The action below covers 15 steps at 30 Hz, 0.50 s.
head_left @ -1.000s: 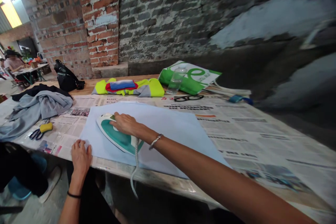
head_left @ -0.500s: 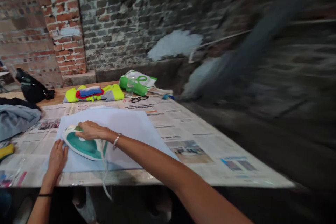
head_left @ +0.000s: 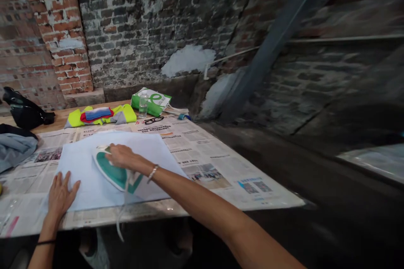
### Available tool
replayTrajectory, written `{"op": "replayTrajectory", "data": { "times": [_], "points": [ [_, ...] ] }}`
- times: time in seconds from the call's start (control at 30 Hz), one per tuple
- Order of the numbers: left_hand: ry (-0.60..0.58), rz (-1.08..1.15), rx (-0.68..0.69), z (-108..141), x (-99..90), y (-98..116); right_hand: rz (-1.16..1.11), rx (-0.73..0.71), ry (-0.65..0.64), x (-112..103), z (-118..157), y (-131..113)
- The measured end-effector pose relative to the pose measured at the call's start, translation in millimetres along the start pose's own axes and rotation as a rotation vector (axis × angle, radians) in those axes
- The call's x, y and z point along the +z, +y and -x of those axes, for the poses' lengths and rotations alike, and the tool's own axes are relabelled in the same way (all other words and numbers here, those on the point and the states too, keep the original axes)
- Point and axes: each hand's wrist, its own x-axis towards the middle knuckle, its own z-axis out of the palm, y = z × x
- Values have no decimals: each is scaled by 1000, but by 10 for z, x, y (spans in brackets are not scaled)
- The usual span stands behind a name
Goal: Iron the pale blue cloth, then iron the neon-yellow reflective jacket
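A pale, light-blue sheet [head_left: 148, 149] lies flat on the newspaper-covered table [head_left: 221, 155]. On the sheet rests a white and teal iron [head_left: 110, 171], its tip pointing to the upper left. My right hand [head_left: 121, 156] is closed round the iron's handle, and a white cord hangs from its rear over the table's front edge. My left hand [head_left: 61, 192] lies with fingers spread on the sheet's left front part, to the left of the iron and apart from it.
Folded yellow clothing [head_left: 126, 113], a clear cup [head_left: 143, 106], a green and white bag [head_left: 158, 103] and glasses [head_left: 154, 120] lie at the back. A black bag [head_left: 25, 111] and grey cloth [head_left: 15, 149] are at the left. Brick walls stand behind.
The iron has moved right over the sheet with my right hand, away from my left hand. My left hand's fingers have spread. The view has turned to the right.
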Motion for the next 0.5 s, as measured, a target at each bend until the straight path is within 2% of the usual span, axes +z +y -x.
{"op": "replayTrajectory", "data": {
  "times": [0.1, 0.17, 0.3, 0.4, 0.5],
  "points": [
    [-29, -16, -6, 17, -75, 76, 85, 198, 15, -133, 148, 462],
    [-92, -21, -25, 24, -144, 111, 114, 301, 36, -242, 254, 773],
    [-220, -26, -55, -14, -294, 111, 154, 436, 61, -445, 447, 1313],
    [-266, -14, -56, -162, -393, 81, 156, 447, 79, -542, 538, 1554],
    [-287, 3, -51, -457, -445, 132, 149, 348, 103, -593, 549, 1581]
  ]
}}
